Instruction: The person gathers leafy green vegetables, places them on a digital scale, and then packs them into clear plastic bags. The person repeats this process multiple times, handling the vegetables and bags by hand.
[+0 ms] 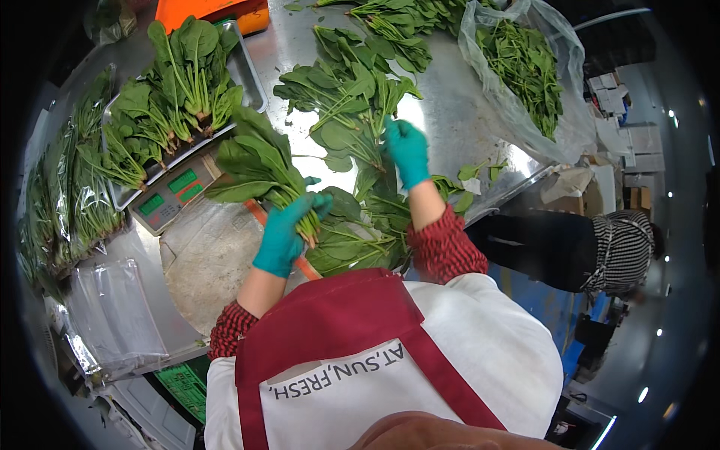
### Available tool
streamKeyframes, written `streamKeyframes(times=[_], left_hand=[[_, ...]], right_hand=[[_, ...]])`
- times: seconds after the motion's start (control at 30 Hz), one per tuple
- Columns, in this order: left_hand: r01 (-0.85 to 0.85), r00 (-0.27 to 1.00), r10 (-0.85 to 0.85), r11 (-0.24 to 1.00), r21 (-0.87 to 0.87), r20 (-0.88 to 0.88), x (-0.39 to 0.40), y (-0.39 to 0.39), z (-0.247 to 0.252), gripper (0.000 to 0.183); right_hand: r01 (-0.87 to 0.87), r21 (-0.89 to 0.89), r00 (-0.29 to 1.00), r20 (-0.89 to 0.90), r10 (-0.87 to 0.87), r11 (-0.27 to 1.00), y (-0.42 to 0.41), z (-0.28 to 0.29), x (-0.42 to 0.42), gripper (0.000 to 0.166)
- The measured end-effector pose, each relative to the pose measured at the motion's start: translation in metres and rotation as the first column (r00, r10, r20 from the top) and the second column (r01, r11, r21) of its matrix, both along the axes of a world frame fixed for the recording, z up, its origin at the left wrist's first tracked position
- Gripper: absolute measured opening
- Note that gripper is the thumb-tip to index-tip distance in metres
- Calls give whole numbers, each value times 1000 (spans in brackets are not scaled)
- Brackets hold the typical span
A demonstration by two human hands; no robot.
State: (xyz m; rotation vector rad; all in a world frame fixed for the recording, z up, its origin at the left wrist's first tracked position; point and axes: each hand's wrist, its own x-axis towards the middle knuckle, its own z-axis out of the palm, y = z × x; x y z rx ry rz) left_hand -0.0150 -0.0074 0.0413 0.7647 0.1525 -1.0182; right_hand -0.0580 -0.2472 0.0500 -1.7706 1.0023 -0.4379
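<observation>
My left hand point(289, 229), in a teal glove, is closed around the stems of a bunch of spinach point(264, 163), its leaves pointing away from me. My right hand point(406, 149), gloved alike, is over loose spinach point(351, 95) on the steel table point(450, 101); its fingers are curled beside the stems, and whether they grip any is hidden. More leaves lie between my forearms. To the left, spinach bunches point(194, 84) fill a metal tray point(256, 84) on a digital scale point(175, 194). A round board point(208, 253) lies in front of the scale.
Bagged greens point(73, 185) and flat clear plastic bags point(115, 315) lie at the far left. An orange container point(211, 12) stands behind the tray. An open plastic bag of leaves point(523, 73) sits at the back right. Beyond the table edge, a person point(562, 247) is to the right.
</observation>
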Motion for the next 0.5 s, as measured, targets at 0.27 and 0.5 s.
streamKeyframes(times=[0.27,0.5], left_hand=[[-5,990,11,999,-45,144,-8,5,7,27],[21,994,-21,1000,-4,-108,13,6,-20,31]], right_hand=[[130,369,978,106,-180,920,-47,-19,1,25],[-844,-75,531,-250,810,530,77,25,-7,21]])
